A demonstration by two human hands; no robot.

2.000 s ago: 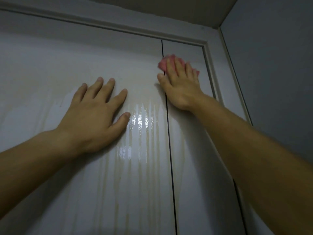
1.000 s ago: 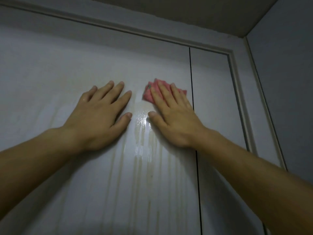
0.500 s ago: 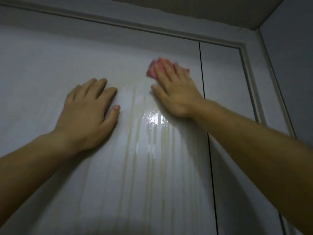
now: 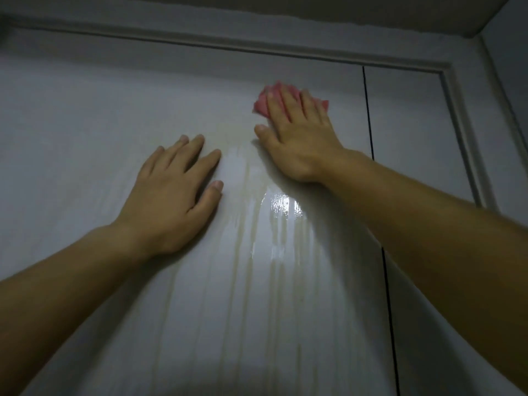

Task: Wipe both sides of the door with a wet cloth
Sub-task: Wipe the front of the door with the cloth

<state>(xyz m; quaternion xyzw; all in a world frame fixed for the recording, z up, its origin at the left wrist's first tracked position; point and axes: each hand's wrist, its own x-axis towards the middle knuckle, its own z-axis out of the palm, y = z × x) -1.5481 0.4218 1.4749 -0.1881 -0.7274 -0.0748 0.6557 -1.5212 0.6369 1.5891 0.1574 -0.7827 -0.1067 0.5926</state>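
Note:
A white door (image 4: 85, 124) fills the head view, seen from below near its top. My right hand (image 4: 297, 138) lies flat with straight fingers on a pink cloth (image 4: 261, 102) and presses it against the door, high up and left of the dark vertical gap (image 4: 368, 124). Only the cloth's edges show past my fingers. My left hand (image 4: 171, 201) rests flat on the door, lower and to the left, holding nothing. Wet streaks (image 4: 274, 230) run down the door between and below the two hands and shine under the light.
The door frame's top moulding (image 4: 257, 50) runs just above the cloth. A narrow white panel (image 4: 414, 138) sits right of the gap, then the frame's right upright (image 4: 460, 132) and a grey side wall (image 4: 511, 67). The ceiling (image 4: 371, 12) is close overhead.
My right hand with the cloth has wiped from the gap leftwards and down, then back up the door. My left hand stays flat on the door, its fingers a little closer together.

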